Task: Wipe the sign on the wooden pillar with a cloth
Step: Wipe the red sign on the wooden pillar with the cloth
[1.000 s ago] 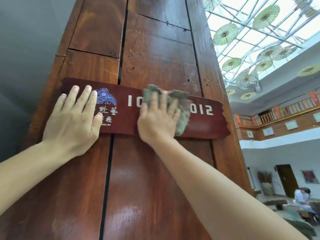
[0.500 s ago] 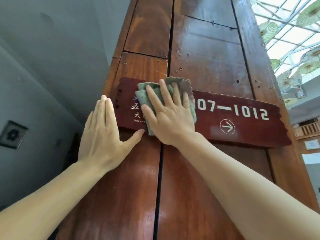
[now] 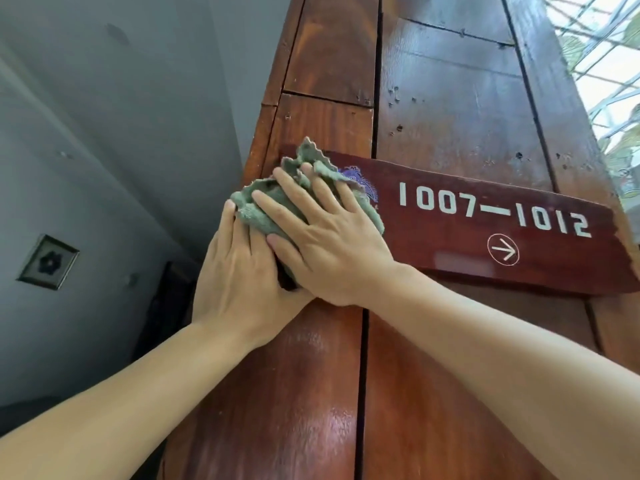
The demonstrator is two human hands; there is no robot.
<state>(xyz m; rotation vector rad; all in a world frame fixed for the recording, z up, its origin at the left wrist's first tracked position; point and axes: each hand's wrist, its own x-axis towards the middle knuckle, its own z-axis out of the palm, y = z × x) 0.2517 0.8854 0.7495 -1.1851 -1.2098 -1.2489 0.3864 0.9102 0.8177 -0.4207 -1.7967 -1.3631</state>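
A dark red wooden sign [image 3: 467, 237] reading "1007—1012" with a white arrow is fixed across the wooden pillar [image 3: 450, 98]. My right hand [image 3: 325, 237] lies flat on a crumpled green cloth [image 3: 270, 206] and presses it against the sign's left end, where it hides most of a blue emblem. My left hand [image 3: 239, 271] rests flat at the pillar's left edge, just below and left of the cloth. Its fingertips touch the cloth and its thumb lies under my right hand.
A grey wall [image 3: 104, 168] with a small framed square plaque [image 3: 48, 261] lies to the left of the pillar. A glass roof with hanging paper umbrellas [image 3: 616, 64] shows at the upper right. The pillar's polished planks continue below the sign.
My right hand has slid the cloth leftward from the sign's middle to its left end, uncovering the numbers. My left hand has moved off the sign to the pillar's left edge.
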